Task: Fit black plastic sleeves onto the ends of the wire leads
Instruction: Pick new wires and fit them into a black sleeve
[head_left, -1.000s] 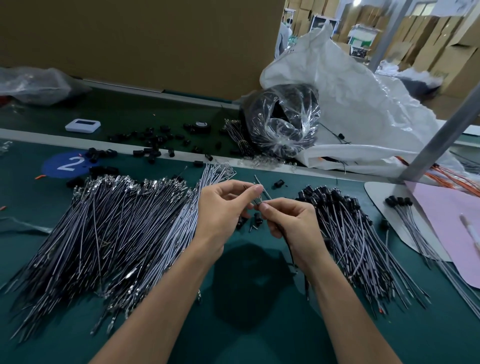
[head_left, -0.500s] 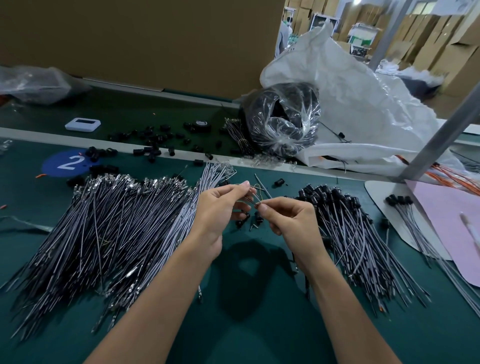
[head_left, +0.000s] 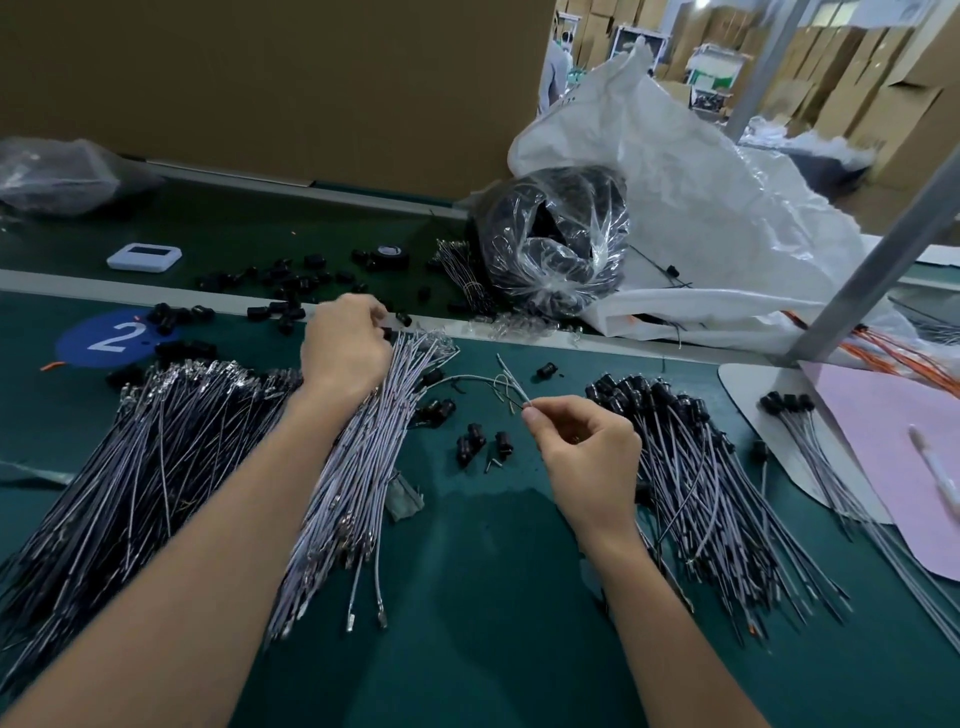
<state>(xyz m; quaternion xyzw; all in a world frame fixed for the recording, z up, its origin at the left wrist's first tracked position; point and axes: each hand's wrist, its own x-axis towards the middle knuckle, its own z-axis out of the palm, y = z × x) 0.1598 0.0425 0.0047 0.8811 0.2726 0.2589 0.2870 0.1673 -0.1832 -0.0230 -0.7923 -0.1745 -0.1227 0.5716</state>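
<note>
Green bench (head_left: 467, 571), clear bag (head_left: 556, 249) (black parts inside); right hand (head_left: 587, 457) pinches wire lead (head_left: 513, 383)

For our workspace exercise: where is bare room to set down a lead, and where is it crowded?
Bare green mat nearest the person, bordered by the light wire pile and the sleeved pile. Crowded: loose black sleeves beside the right hand.

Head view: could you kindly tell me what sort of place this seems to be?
Probably a factory assembly line station. Heaps of thin grey wire leads lie on a long green work surface, a round blue sticker marked 2 numbers the spot, and stacked brown cardboard boxes stand behind.
</note>
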